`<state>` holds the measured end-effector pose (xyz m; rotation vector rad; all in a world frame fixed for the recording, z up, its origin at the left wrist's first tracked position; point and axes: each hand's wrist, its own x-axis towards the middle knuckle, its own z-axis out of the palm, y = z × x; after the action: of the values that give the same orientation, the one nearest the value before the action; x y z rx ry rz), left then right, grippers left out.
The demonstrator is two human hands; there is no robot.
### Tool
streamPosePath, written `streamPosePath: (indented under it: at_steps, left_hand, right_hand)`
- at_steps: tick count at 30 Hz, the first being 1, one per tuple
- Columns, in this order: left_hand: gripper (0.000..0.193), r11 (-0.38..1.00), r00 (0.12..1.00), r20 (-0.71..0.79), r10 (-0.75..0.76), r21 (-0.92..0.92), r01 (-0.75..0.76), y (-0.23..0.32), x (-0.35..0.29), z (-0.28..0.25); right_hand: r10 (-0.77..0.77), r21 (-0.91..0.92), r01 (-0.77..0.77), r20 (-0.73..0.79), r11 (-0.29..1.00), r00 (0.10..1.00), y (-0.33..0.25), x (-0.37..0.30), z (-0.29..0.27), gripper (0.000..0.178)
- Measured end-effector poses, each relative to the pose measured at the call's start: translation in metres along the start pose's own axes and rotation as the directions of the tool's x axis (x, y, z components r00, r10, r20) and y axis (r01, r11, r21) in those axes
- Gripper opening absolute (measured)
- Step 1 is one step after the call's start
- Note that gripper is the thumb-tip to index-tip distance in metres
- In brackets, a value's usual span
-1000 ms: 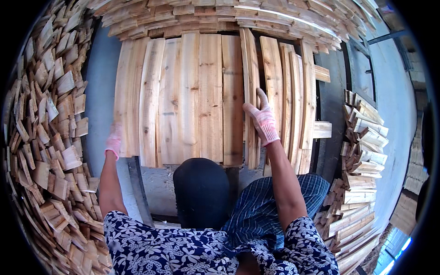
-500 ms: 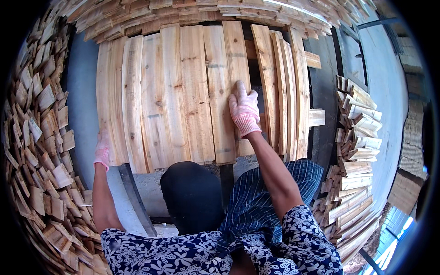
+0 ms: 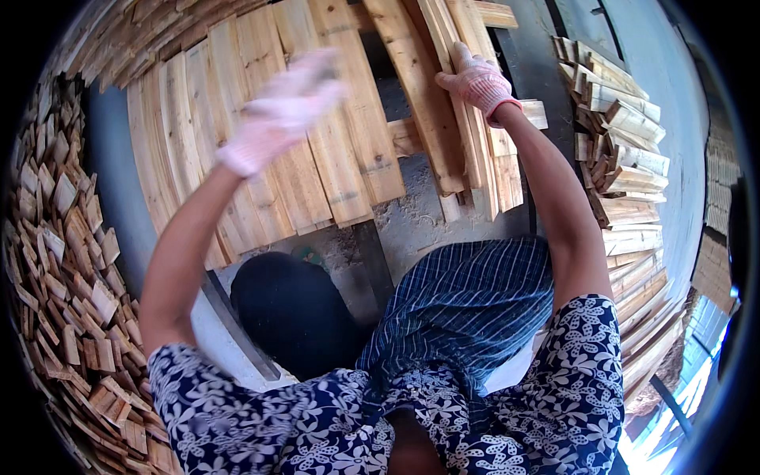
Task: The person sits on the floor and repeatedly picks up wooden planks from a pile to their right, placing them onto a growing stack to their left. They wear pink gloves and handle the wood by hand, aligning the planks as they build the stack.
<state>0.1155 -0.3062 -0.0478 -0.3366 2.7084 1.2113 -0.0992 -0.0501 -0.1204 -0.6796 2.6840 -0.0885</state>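
Side by side lie several pale wooden boards (image 3: pixel 249 59), forming a close row in front of me. My left hand (image 3: pixel 289 107), in a pinkish-white knit glove, is over this row. Motion smears its fingers, so I cannot make out their pose or whether they touch wood. To the right, a wider loose board (image 3: pixel 419 103) lies slanted, with a gap between it and the row. My right hand (image 3: pixel 477 83), gloved alike, grips narrow stacked boards (image 3: pixel 469 131) beyond it, thumb on their left side. Part of its grip is hidden.
Crosspieces (image 3: pixel 405 136) lie beneath the boards. A heap of short wood pieces (image 3: pixel 67 261) fills the left side, and stacked boards (image 3: pixel 150 36) stand at the far side. Another stack (image 3: pixel 633 174) runs along the right. A dark rounded object (image 3: pixel 293 317) is close to my body.
My left hand has left the row's left edge and swung right over the boards. My right hand has shifted right from the row to the narrow boards. The view has turned.
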Motion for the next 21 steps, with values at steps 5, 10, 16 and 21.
streamPosePath:
  at_steps: [5,10,16,21]
  left_hand:
    - [0.088,0.937,0.935,0.069,-0.348,0.042,0.346,0.046,0.102,0.128]
    - [0.097,0.659,0.766,0.067,-0.64,-0.464,0.591,0.032,0.129,0.161]
    - [0.086,0.679,0.803,-0.059,-0.593,-0.573,0.459,0.046,0.114,0.15]
    - [0.087,0.701,0.891,-0.154,-0.428,-0.678,0.22,0.028,0.084,0.094]
  right_hand:
    - [0.132,0.264,-0.117,-0.04,0.958,0.99,0.035,-0.007,-0.02,0.054]
    - [0.193,0.227,-0.17,-0.085,0.959,0.978,0.057,-0.011,-0.051,0.053]
    - [0.194,0.036,-0.191,-0.106,0.981,0.975,0.04,0.009,-0.043,0.056]
    - [0.231,-0.003,-0.233,-0.112,0.972,0.966,0.031,0.004,0.0,0.087]
